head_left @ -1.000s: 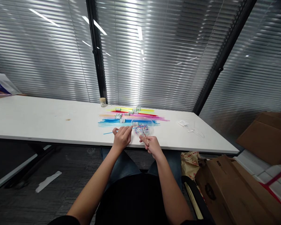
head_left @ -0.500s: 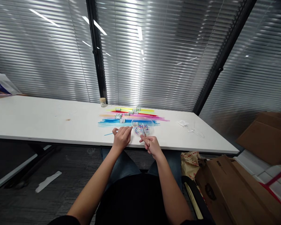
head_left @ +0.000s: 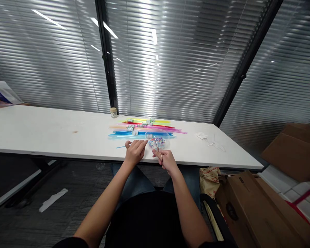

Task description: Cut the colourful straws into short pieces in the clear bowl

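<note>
My left hand (head_left: 135, 151) pinches a thin blue straw (head_left: 120, 147), whose tail sticks out to the left. The rest of the straw is hidden by the fingers. In my right hand (head_left: 167, 161) is a pair of scissors (head_left: 159, 151), fingers closed on the handles and blades pointing up and slightly left. Just beyond both hands stands a clear round bowl (head_left: 168, 137) holding many small coloured pieces (head_left: 160, 142). Behind it lie bundles of thin blue straws (head_left: 121, 133), pink straws (head_left: 179, 131), red straws (head_left: 165, 126) and yellow straws (head_left: 162, 121), with labelled bands around some.
A small jar with a wooden-looking lid (head_left: 113, 112) stands at the back of the white table (head_left: 54, 134). Clear plastic wrapping (head_left: 214, 144) lies to the right. Cardboard boxes (head_left: 260, 210) and a paper bag (head_left: 209, 181) are beside me at the right.
My left hand has shifted slightly right with the blue straw. The scissors in my right hand have moved a little left, their blades now tilted more toward the left hand.
</note>
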Motion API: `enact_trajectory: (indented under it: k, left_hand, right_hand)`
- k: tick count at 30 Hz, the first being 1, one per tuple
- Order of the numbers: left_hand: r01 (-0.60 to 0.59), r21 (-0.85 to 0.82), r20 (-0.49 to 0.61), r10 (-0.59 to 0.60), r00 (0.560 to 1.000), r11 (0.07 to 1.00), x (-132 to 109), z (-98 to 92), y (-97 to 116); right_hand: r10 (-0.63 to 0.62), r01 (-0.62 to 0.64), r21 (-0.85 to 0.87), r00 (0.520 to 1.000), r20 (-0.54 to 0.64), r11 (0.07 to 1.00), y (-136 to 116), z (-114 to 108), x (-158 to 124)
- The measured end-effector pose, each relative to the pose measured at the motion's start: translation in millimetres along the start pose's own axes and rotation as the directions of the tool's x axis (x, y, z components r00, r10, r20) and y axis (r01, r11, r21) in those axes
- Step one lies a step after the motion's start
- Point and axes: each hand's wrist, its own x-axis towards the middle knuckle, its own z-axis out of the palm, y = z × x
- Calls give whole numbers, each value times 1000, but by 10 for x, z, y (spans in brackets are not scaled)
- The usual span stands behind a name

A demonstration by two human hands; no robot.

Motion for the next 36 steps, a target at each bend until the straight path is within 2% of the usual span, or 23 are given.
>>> enact_trajectory:
  k: [9, 25, 29, 32, 36]
  left_hand:
    - [53, 32, -35, -52, 998, 998, 18, -2, 20]
    - [48, 54, -37, -46, 998, 997, 2, 11, 6]
    - [56, 48, -40, -54, 998, 997, 8, 5, 10]
    - [49, 52, -51, -47, 998, 997, 14, -1, 14]
    - [42, 56, -63, -38, 997, 998, 13, -1, 10]
  right_hand:
    - [-3, 4, 19, 999, -45, 1000, 37, -17, 25]
    - [32, -27, 71, 997, -64, 997, 68, -8, 23]
    - [45, -33, 141, 995, -84, 989, 66, -12, 29]
    - [44, -30, 176, 996, -74, 984, 60, -15, 26]
    - [45, -40, 123, 998, -42, 992, 44, -9, 4]
